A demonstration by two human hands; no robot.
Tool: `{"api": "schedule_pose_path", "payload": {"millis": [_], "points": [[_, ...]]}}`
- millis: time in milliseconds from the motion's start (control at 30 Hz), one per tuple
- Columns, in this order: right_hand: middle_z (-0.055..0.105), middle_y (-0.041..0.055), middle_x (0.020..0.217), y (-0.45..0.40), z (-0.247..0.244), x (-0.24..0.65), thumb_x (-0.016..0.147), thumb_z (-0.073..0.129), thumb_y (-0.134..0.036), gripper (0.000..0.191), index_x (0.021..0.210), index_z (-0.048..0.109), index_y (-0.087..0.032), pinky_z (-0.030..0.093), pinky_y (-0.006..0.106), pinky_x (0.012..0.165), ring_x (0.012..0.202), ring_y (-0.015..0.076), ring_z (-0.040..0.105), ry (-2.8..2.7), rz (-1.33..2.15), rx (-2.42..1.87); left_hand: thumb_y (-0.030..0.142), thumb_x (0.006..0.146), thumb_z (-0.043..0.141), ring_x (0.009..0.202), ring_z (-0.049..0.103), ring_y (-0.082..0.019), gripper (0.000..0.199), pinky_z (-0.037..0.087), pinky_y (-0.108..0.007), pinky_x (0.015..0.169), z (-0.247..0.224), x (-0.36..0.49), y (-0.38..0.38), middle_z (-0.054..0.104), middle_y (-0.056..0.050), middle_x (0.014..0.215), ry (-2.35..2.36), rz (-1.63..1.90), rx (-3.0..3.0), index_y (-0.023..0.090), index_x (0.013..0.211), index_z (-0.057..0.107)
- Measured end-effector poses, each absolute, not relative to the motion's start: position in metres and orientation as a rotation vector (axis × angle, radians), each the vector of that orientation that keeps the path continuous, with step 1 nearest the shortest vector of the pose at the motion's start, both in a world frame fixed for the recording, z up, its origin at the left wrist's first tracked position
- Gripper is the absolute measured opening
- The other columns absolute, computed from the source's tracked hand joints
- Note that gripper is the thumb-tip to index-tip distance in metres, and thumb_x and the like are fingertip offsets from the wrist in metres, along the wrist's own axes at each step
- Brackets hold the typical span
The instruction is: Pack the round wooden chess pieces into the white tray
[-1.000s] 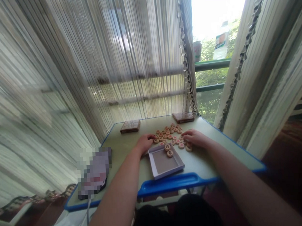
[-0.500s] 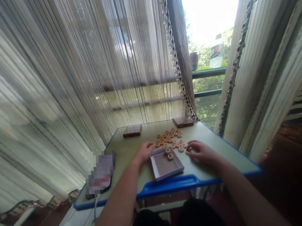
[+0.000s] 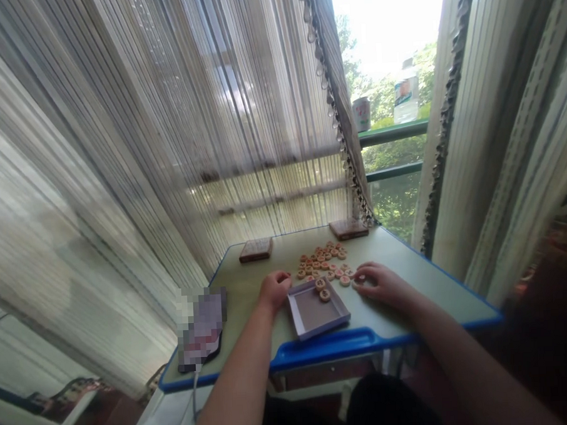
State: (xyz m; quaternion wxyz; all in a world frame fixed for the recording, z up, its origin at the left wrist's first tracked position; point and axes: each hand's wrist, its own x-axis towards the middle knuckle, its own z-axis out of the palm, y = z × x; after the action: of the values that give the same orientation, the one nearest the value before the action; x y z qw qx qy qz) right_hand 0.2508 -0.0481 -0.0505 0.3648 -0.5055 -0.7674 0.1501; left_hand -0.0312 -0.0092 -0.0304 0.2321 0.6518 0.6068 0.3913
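A shallow open cardboard box (image 3: 312, 327) sits near the front of the desk, two round wooden Chinese chess pieces (image 3: 325, 294) in its back right part. Behind it lies a loose heap of more Chinese chess pieces (image 3: 320, 258), with red and dark characters. My left hand (image 3: 274, 291) rests by the box's back left corner, fingers curled together; what they hold, if anything, I cannot make out. On the right, my right hand (image 3: 385, 287) has thumb and fingers closed round a chess piece (image 3: 358, 282) on the desk, partly hidden by the fingers.
The pale green desk (image 3: 250, 314) has a blue rim and a blue tray groove (image 3: 327, 347) in front. Two brown flat boxes (image 3: 255, 249) (image 3: 349, 229) lie along its back edge. A blurred phone (image 3: 201, 332) with a cable is at left. Beyond, a can (image 3: 361, 114) and bottle (image 3: 405, 97) stand on the window ledge.
The view has swung slightly, so the desk appears a little further right. My left fingers look more curled. My right hand stays at the same piece, and the pieces in the box have not moved.
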Motion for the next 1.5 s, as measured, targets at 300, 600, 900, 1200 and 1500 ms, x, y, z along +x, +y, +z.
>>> {"api": "schedule_pose_path", "payload": {"millis": [300,600,900,1200,1500], "points": [[0.060,0.0089,0.101,-0.0486,-0.0506,0.2526,0.071,0.059,-0.033,0.024,0.087,0.070,-0.019,0.043,0.033,0.090,0.093,0.0214,0.058,-1.980,0.350,-1.321,0.014,0.060,0.051,0.078,0.062,-0.018,0.015,0.046,-0.026,0.072,-0.0349,-0.0340,-0.0034,0.070,-0.006,0.083,1.660,1.092,1.804,0.015,0.062,0.066],[0.058,0.0093,0.105,-0.0507,-0.0511,0.2564,0.071,0.058,-0.027,0.026,0.093,0.069,-0.019,0.040,0.033,0.094,0.098,0.0210,0.056,-1.966,0.379,-1.334,0.021,0.062,0.052,0.076,0.062,-0.017,0.018,0.046,-0.025,0.070,-0.0388,-0.0336,-0.0004,0.070,-0.005,0.080,1.681,1.059,1.838,0.015,0.068,0.068],[0.061,0.0082,0.100,-0.0489,-0.0473,0.2557,0.072,0.058,-0.029,0.023,0.091,0.068,-0.018,0.042,0.033,0.091,0.096,0.0204,0.057,-1.932,0.427,-1.341,0.023,0.067,0.051,0.078,0.062,-0.018,0.022,0.045,-0.026,0.072,-0.0336,-0.0301,-0.0035,0.070,-0.006,0.082,1.720,0.993,1.936,0.014,0.074,0.069],[0.060,0.0089,0.101,-0.0459,-0.0477,0.2560,0.073,0.058,-0.032,0.026,0.093,0.067,-0.016,0.042,0.031,0.089,0.096,0.0200,0.057,-1.921,0.435,-1.359,0.026,0.069,0.052,0.085,0.060,-0.019,0.019,0.044,-0.027,0.079,-0.0353,-0.0285,-0.0083,0.068,-0.006,0.088,1.650,0.910,2.125,0.016,0.074,0.068],[0.061,0.0089,0.100,-0.0494,-0.0419,0.2513,0.075,0.057,-0.032,0.025,0.093,0.067,-0.018,0.043,0.033,0.089,0.094,0.0200,0.057,-1.932,0.420,-1.372,0.022,0.067,0.057,0.085,0.059,-0.019,0.013,0.044,-0.029,0.082,-0.0377,-0.0308,-0.0065,0.066,-0.006,0.087,1.495,0.952,2.220,0.017,0.067,0.069]]}}
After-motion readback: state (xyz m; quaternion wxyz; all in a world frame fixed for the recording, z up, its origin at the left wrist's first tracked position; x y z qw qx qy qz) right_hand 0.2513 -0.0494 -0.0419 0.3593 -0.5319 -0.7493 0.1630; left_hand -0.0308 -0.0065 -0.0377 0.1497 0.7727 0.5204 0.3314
